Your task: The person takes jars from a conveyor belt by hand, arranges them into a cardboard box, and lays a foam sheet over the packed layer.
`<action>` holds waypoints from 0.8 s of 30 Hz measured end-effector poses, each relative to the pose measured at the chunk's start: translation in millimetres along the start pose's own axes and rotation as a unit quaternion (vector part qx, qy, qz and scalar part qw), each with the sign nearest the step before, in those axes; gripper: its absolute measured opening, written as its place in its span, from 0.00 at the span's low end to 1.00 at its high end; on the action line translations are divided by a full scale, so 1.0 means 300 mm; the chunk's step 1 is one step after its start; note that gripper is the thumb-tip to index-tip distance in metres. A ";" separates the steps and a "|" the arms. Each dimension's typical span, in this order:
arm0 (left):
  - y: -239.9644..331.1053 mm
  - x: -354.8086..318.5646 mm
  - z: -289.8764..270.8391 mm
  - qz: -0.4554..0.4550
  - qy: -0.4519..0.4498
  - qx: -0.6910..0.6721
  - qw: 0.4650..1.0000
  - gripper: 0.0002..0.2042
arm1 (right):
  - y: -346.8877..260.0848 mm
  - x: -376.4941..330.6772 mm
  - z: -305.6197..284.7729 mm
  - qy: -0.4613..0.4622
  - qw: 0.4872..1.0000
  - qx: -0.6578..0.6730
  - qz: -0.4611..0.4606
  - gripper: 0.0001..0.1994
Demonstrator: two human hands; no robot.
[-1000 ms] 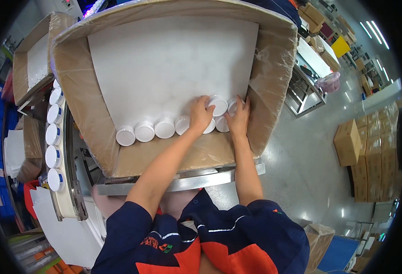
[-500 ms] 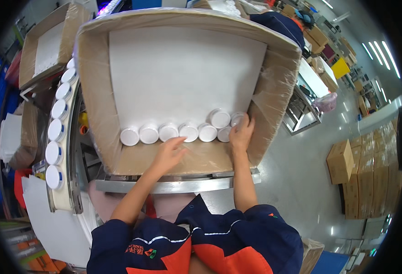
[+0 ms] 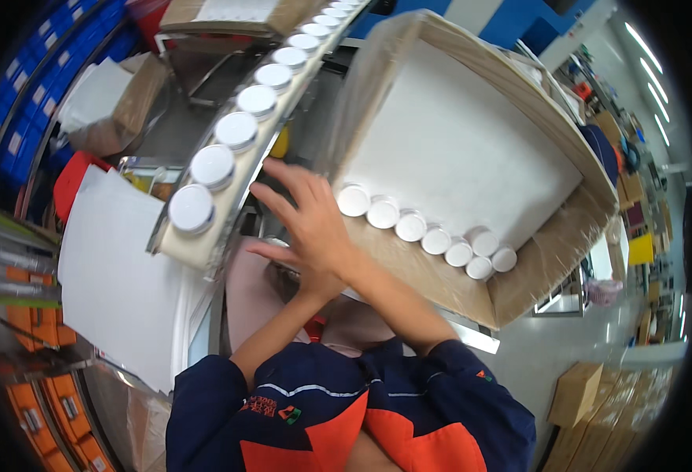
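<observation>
A: With the open-topped carton as landmark, what at far left?

B: Blue bins, well apart from the carton. Closer to it, a broad pile of white sheets, then the conveyor, just left of the carton.

A: Anything on the conveyor?

B: White lidded jars in single file, lids upward, left of the carton and apart from it.

A: And the right hand?

B: Between conveyor and carton, fingers spread towards the jars, nothing visible in the grasp.

A: The left hand?

B: Also left of the carton, mostly hidden behind the right one. Grip and contents: cannot tell.

A: Inside the carton?

B: A row of packed jars along the near wall, with a couple more clustered at its right end.

A: And right of the carton?

B: Stacked boxes, well apart.

A: Step in hand, as a judgement?

B: Probably collection from the conveyor for the carton, with only a short row placed so far.

A: Next move?

B: Seemingly calls for fingers closed around the jars at the conveyor's near end, without toppling neighbours, then a steady lift over the carton's left wall.
</observation>
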State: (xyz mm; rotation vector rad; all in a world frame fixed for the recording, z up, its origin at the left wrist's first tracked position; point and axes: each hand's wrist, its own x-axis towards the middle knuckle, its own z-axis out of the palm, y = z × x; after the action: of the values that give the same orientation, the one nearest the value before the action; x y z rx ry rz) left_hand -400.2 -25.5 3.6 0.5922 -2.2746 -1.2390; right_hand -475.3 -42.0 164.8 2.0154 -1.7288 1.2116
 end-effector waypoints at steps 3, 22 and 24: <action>0.006 0.031 -0.003 0.133 -0.029 0.156 0.978 0.24 | 0.030 0.175 0.122 -0.028 0.998 -0.028 -0.043 0.45; 0.066 -0.044 -0.190 0.097 -0.026 -0.082 0.992 0.19 | -0.089 0.306 0.323 -0.331 0.942 0.016 0.057 0.48; 0.115 -0.083 -0.287 0.165 0.088 -0.027 0.982 0.13 | -0.094 0.282 0.188 -0.104 0.991 0.087 -0.018 0.48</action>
State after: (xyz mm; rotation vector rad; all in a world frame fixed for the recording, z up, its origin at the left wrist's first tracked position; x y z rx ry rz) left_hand -334.3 -49.9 68.9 0.2763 -2.0801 -1.0378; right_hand -428.3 -130.5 197.4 2.3396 -1.7202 1.2169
